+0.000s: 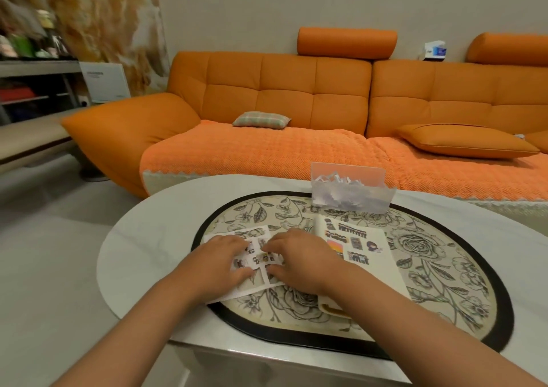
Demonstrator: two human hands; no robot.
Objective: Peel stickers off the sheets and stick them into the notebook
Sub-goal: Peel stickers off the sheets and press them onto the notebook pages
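Left hand (219, 265) presses flat fingers (237, 243) on the sticker sheet (255, 234) to steady it on the table (133, 253), while right hand (299, 260) curls its fingers at a sticker, pinch unclear, the open notebook (373, 268) lying just beside for sticking.

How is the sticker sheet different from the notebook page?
The sticker sheet is white; the notebook page is cream. The sheet lies left, under the left hand and right hand; the notebook lies right, mostly uncovered. Both lie flat on the flowery mat and carry stickers.
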